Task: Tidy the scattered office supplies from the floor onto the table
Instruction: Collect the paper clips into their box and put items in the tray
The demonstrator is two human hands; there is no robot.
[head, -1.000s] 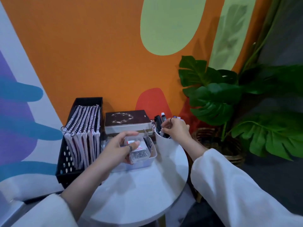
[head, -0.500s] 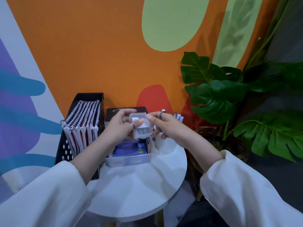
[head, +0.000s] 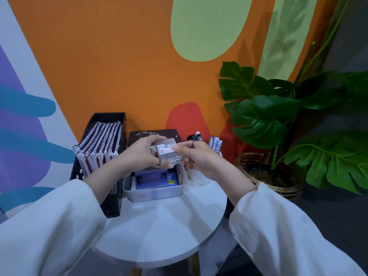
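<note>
1. A person in white sleeves stands over a small round white desk (head: 159, 232) set against an orange wall. Both hands are raised above the back of the desk, meeting around one small clear plastic box (head: 168, 153).
2. The left hand (head: 143, 154) pinches the left side of the box, thumb below and fingers over the top. The right hand (head: 199, 156) pinches the right side, thumb on the labelled face. Both grips are clamped on the box.
3. The box is in the air, just above an open white tray (head: 155, 193) that holds a blue packet (head: 154, 179). It touches nothing but the hands.
4. The box holds what look like thin metal pins or clips; they are too small to tell apart.
5. Its long axis runs roughly left to right, from one hand to the other, with the right end tipped a little lower. The face with a red and white label is turned toward the person.
6. The step in hand appears to be settling this box into the tray. To do it well, keep the lid pressed shut with both thumbs, level the box, and lower it flat beside or on the blue packet, so nothing spills.
7. A black file holder (head: 95, 156) of spiral notebooks stands to the left, and a white cup (head: 201, 176) of pens to the right.
</note>
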